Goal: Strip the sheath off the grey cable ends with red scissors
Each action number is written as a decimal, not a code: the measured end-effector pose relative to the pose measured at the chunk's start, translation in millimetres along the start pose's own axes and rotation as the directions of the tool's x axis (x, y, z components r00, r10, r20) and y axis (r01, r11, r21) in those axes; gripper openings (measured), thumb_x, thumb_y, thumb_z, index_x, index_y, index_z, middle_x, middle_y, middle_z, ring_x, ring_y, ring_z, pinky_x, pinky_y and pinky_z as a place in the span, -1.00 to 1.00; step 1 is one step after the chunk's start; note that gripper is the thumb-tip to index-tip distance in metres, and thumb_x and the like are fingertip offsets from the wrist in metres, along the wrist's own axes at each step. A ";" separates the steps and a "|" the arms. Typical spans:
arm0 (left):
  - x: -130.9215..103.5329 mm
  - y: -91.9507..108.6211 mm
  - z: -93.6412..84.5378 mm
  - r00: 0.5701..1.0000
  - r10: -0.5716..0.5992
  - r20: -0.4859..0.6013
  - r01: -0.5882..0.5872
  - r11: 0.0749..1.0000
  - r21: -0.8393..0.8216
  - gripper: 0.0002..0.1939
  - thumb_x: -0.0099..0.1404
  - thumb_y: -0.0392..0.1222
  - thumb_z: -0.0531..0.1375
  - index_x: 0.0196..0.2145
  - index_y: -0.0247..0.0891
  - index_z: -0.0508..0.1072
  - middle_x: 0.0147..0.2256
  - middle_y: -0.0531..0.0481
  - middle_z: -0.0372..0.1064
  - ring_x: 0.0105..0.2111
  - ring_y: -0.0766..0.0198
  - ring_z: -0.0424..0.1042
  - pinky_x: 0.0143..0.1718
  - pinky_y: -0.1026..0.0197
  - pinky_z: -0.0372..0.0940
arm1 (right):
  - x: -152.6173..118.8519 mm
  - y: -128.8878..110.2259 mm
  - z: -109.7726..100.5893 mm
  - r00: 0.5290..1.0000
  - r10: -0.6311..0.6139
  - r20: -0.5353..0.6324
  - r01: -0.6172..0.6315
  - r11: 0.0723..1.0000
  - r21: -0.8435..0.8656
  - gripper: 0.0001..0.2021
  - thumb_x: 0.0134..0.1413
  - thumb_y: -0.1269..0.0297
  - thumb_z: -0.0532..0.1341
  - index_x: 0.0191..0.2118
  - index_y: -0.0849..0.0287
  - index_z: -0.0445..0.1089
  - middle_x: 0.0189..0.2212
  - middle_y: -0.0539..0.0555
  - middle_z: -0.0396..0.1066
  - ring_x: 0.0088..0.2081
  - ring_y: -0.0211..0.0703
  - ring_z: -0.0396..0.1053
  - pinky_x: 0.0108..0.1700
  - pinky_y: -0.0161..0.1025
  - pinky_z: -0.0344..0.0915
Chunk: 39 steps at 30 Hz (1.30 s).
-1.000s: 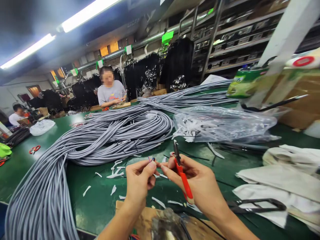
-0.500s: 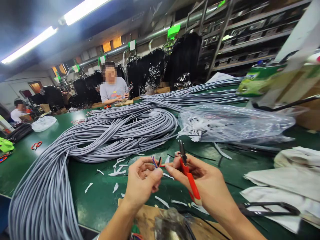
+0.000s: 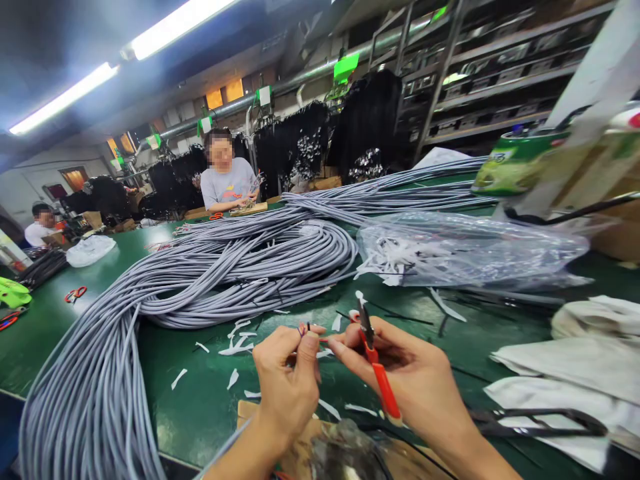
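Observation:
My left hand (image 3: 287,380) is closed, thumb pressed against the fingers, on the thin coloured wires (image 3: 304,328) of a cable end. A grey cable (image 3: 226,448) shows beside my left wrist. Held in my right hand (image 3: 415,367) are red-handled cutters (image 3: 381,380), their dark jaws pointing up and away from me. A white scrap shows at the tip of the jaws. My right thumb and forefinger meet at a thin wire (image 3: 324,340) that bridges the small gap between the hands. Exactly how the fingertips grip it is too small to tell.
Looped grey cables (image 3: 240,267) cover the left and middle of the green table (image 3: 200,413). A clear plastic bag (image 3: 480,250) of white scraps lies behind my right hand. White cloth (image 3: 590,353) and black-handled shears (image 3: 545,421) lie right. Another person (image 3: 230,180) sits opposite.
My left hand has rolled over, its thumb now upright over the wires, which stick out less. The orange-red wire between the hands has given way to a greenish one. The cutters remain in my right hand.

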<state>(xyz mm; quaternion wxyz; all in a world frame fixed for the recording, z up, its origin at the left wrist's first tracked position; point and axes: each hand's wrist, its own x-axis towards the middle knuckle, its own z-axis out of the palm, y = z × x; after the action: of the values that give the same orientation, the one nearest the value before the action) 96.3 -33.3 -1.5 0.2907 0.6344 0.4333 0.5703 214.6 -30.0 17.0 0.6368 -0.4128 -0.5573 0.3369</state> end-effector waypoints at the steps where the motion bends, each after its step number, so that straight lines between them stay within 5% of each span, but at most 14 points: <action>1: -0.5 0.0 -0.5 1.000 0.028 -0.003 -0.028 0.999 0.034 -0.61 0.30 -0.04 0.00 -0.46 -0.32 0.49 -0.68 0.06 0.17 -0.64 0.38 0.19 -0.54 0.31 0.12 | 0.1 0.0 0.3 1.000 -0.007 -0.006 0.007 1.000 -0.002 -0.66 -0.37 0.04 0.36 -0.70 0.17 0.28 -0.73 -0.02 0.30 -0.66 -0.30 0.26 -0.59 -0.42 0.27; 4: -1.1 1.2 0.1 1.000 -0.012 0.011 0.012 1.000 0.002 -0.59 0.31 -0.02 -0.03 -0.43 -0.33 0.47 -0.72 0.09 0.16 -0.70 0.40 0.20 -0.55 0.31 0.15 | 0.3 1.1 0.5 1.000 -0.017 -0.003 0.017 1.000 -0.008 -0.64 -0.36 0.00 0.35 -0.70 0.17 0.28 -0.73 -0.02 0.29 -0.66 -0.29 0.26 -0.59 -0.41 0.27; 8: 0.1 1.7 1.5 0.985 -0.174 0.008 0.170 0.952 -0.253 -0.65 0.21 0.08 0.09 -0.33 -0.31 0.36 -0.67 0.14 0.20 -0.76 0.45 0.18 -0.70 0.38 0.09 | 1.7 5.8 -2.0 1.000 0.007 0.001 -0.007 1.000 -0.012 -0.66 -0.34 0.03 0.35 -0.68 0.18 0.29 -0.73 -0.03 0.28 -0.67 -0.30 0.24 -0.62 -0.41 0.24; 14: 4.9 0.1 -10.1 0.972 -0.115 0.204 0.193 0.888 -0.418 -0.67 0.06 0.01 0.26 -0.42 -0.31 0.31 -0.57 0.09 0.26 -0.67 0.47 0.22 -0.66 0.43 0.12 | 5.0 16.5 -6.7 0.999 -0.032 0.027 0.033 0.998 -0.050 -0.73 -0.20 0.11 0.27 -0.64 0.15 0.24 -0.68 -0.04 0.30 -0.62 -0.28 0.28 -0.58 -0.40 0.26; 17: 7.4 -1.0 -19.6 0.992 -0.056 0.111 0.090 0.940 -0.329 -0.79 0.14 -0.10 0.21 -0.42 -0.32 0.37 -0.50 0.02 0.31 -0.60 0.44 0.26 -0.56 0.38 0.19 | 3.2 16.1 -6.4 0.985 -0.166 0.051 0.173 0.949 -0.264 -0.76 -0.11 0.11 0.21 -0.58 0.15 0.27 -0.66 -0.04 0.29 -0.62 -0.28 0.26 -0.56 -0.39 0.25; 21: 8.8 -1.1 -28.8 0.984 0.170 -0.049 -0.174 0.980 -0.095 -0.88 0.20 -0.31 0.11 -0.45 -0.29 0.43 -0.52 0.02 0.33 -0.53 0.38 0.31 -0.48 0.34 0.22 | 0.6 12.2 -2.9 0.911 -0.376 0.171 0.411 0.779 -0.474 -0.75 -0.01 0.12 0.16 -0.58 0.12 0.24 -0.67 -0.05 0.25 -0.65 -0.31 0.21 -0.61 -0.40 0.21; 25: 6.9 0.7 -30.2 0.927 0.372 -0.043 -0.365 0.924 0.117 -0.77 0.14 -0.49 0.08 -0.47 -0.25 0.47 -0.46 0.00 0.39 -0.41 0.34 0.39 -0.38 0.34 0.27 | 0.0 17.0 -0.3 0.836 -0.477 0.270 0.546 0.681 -0.488 -0.81 0.08 0.21 0.09 -0.51 0.12 0.27 -0.57 0.02 0.37 -0.56 -0.26 0.35 -0.54 -0.40 0.30; 30: 5.8 2.3 -29.6 0.885 0.466 -0.004 -0.460 0.876 0.144 -0.71 0.05 -0.54 0.04 -0.53 -0.26 0.47 -0.44 -0.01 0.37 -0.46 0.37 0.39 -0.44 0.37 0.27 | -1.6 26.8 -1.1 0.786 -0.526 0.324 0.609 0.575 -0.546 -0.85 0.07 0.31 0.04 -0.46 0.14 0.28 -0.56 0.06 0.41 -0.52 -0.21 0.41 -0.48 -0.36 0.34; 34: 7.9 5.6 -32.2 0.916 0.401 -0.009 -0.399 0.913 0.080 -0.74 0.03 -0.53 0.03 -0.61 -0.28 0.41 -0.52 0.02 0.36 -0.50 0.37 0.37 -0.47 0.37 0.25 | -4.0 29.1 -2.4 0.782 -0.514 0.353 0.616 0.550 -0.564 -0.85 0.06 0.34 0.03 -0.45 0.14 0.29 -0.55 0.06 0.41 -0.53 -0.22 0.39 -0.52 -0.36 0.31; 39: 8.8 8.8 -34.3 0.984 0.164 0.068 -0.160 0.985 -0.059 -0.78 0.08 -0.44 0.07 -0.67 -0.28 0.31 -0.58 0.01 0.33 -0.51 0.32 0.35 -0.46 0.33 0.24 | -5.8 27.3 -1.0 0.800 -0.465 0.379 0.598 0.570 -0.564 -0.86 0.03 0.37 0.04 -0.51 0.13 0.25 -0.61 0.02 0.35 -0.61 -0.25 0.31 -0.56 -0.36 0.25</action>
<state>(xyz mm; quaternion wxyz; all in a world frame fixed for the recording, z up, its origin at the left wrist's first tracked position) 64.6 -33.8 16.4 0.2757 0.6798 0.3542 0.5800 215.5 -23.5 -10.1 0.4645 -0.3880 -0.7943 -0.0527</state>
